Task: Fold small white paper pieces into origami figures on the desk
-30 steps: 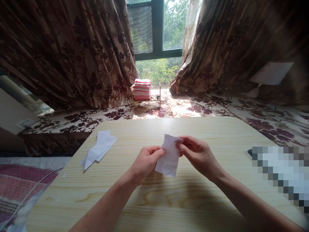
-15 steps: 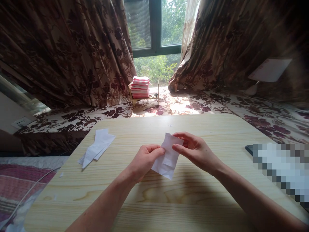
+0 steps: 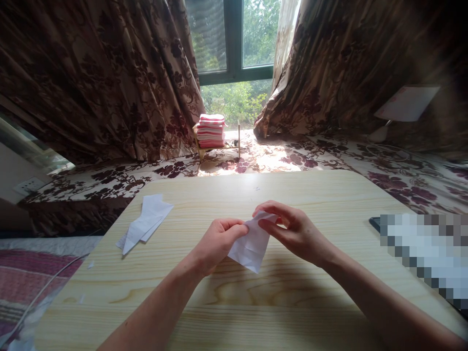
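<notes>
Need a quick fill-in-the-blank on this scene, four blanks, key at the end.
1. The left hand and the right hand both have fingers on one piece of ____.
2. Loose white sheets lie on the table to the ____ of both hands.
3. The lampshade is on the picture's ____ side.
4. The stacked cloths are pink and ____.

Missing words: paper; left; right; white.

Left hand [image 3: 218, 246] and right hand [image 3: 296, 231] held a white sheet [image 3: 251, 251] above the wooden table [image 3: 226, 321] | loose papers [image 3: 146, 219] lay on the table's left side | stacked cloths [image 3: 211, 132] stood beyond the table
</notes>
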Action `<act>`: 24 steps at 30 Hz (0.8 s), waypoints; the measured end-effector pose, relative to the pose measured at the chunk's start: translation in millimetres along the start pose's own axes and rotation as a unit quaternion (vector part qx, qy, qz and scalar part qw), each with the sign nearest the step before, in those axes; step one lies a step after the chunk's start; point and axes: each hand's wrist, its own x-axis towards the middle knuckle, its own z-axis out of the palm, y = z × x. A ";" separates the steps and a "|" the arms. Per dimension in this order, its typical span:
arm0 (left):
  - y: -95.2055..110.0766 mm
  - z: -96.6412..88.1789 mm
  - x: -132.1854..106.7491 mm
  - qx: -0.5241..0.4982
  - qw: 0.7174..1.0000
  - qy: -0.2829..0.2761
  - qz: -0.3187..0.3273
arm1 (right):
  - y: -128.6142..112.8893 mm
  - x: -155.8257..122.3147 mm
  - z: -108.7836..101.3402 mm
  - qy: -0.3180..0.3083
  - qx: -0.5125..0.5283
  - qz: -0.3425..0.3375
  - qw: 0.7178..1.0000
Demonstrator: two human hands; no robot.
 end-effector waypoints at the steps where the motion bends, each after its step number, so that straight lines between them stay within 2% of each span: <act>1: 0.0 0.1 0.0 -0.001 1.000 0.001 -0.001 | -0.5 0.2 -0.4 -0.002 0.001 -0.006 1.000; 8: 1.0 -0.3 0.5 -0.008 1.000 -0.002 -0.005 | -0.9 0.5 -1.6 -0.008 0.023 -0.032 0.999; 24: 3.5 -1.1 0.0 -0.030 0.999 -0.021 0.017 | 4.9 0.0 0.0 -0.006 0.040 -0.025 0.999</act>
